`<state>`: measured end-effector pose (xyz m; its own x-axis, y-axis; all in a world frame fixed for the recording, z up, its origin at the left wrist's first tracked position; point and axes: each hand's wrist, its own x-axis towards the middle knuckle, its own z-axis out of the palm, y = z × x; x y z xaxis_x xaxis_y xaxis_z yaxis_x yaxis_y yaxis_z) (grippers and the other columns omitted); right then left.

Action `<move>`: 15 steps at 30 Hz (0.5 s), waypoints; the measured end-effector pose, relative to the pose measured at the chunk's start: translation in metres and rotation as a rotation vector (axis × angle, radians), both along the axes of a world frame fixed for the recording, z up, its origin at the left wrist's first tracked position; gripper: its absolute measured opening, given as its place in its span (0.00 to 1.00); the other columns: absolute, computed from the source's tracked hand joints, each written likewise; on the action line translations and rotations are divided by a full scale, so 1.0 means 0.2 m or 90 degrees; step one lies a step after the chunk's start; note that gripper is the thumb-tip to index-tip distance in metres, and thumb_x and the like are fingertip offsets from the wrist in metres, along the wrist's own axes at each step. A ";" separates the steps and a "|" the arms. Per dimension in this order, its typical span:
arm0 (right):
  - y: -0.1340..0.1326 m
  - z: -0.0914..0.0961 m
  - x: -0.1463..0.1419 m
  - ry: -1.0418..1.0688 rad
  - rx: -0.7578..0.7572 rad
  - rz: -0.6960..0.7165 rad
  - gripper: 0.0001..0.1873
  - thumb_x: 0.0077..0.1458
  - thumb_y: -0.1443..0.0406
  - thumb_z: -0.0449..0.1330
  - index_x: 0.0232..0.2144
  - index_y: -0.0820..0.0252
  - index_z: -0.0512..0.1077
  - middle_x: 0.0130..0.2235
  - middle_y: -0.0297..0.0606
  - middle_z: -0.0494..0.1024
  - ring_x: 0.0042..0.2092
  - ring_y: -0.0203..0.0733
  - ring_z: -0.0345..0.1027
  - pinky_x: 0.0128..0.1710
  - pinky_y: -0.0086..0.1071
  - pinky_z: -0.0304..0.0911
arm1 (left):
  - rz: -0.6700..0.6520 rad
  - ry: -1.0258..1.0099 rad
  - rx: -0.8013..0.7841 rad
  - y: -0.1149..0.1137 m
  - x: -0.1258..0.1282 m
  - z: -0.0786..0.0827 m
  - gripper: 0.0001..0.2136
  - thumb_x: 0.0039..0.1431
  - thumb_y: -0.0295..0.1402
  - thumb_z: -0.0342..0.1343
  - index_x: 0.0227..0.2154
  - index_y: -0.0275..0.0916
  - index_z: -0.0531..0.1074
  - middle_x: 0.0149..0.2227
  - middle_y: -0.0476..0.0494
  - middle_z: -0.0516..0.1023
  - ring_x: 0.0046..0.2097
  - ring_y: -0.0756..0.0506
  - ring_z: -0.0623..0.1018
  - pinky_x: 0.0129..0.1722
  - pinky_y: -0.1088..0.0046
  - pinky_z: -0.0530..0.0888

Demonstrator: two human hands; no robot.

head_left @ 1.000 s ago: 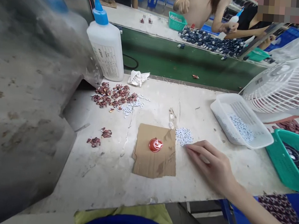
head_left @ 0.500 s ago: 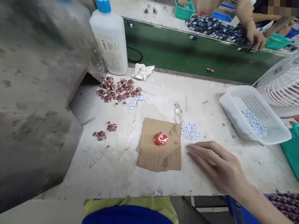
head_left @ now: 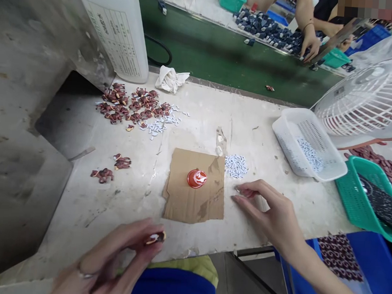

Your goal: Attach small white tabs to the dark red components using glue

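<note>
My left hand (head_left: 114,260) is at the near edge of the table, its thumb and fingers closed on a small brown figurine (head_left: 156,238) with a yellow rim and a white patch. Right of the cardboard piece (head_left: 192,207), my right hand (head_left: 268,210) hovers low with thumb and forefinger nearly together. Something tiny shows at those fingertips, too small to name. A heap of small white-and-dark pieces (head_left: 236,166) lies just beyond that hand. On the cardboard sits a glossy red-orange round cap or dish (head_left: 197,179). Two brown figurines (head_left: 122,161) lie to the left.
More brown figurines (head_left: 115,93) and loose pale pieces (head_left: 159,126) lie back left, near a white bottle (head_left: 119,38) and crumpled tissue (head_left: 170,79). A metal housing (head_left: 11,152) borders the left. Right stand a white basket (head_left: 329,167), a green basket (head_left: 347,189) and a fan (head_left: 374,96).
My left hand has come into view from below with the brown figurine. My right hand stays beside the cardboard, its fingertips slightly more parted. The camera view has shifted.
</note>
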<state>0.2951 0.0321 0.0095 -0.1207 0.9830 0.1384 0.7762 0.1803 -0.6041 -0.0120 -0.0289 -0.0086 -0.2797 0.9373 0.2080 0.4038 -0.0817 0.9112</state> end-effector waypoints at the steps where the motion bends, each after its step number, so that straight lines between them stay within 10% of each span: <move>1: 0.00 -0.01 -0.01 0.001 -0.010 -0.011 0.06 0.62 0.62 0.66 0.41 0.55 0.76 0.37 0.38 0.79 0.36 0.42 0.74 0.36 0.37 0.72 | -0.017 0.008 0.003 0.01 0.02 0.02 0.12 0.54 0.30 0.68 0.42 0.44 0.78 0.39 0.55 0.83 0.37 0.54 0.83 0.46 0.87 0.80; 15: -0.01 0.03 -0.03 -0.111 0.049 0.041 0.07 0.66 0.67 0.58 0.40 0.55 0.77 0.39 0.40 0.80 0.37 0.43 0.76 0.34 0.38 0.73 | -0.106 0.115 -0.043 0.09 0.05 0.08 0.05 0.62 0.38 0.63 0.41 0.49 0.77 0.39 0.64 0.83 0.36 0.59 0.83 0.43 0.98 0.74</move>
<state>0.2883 0.0305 0.0151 -0.2112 0.9599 0.1842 0.8537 0.2729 -0.4435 -0.0025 -0.0115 0.0077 -0.0840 0.9808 0.1758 0.5464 -0.1022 0.8313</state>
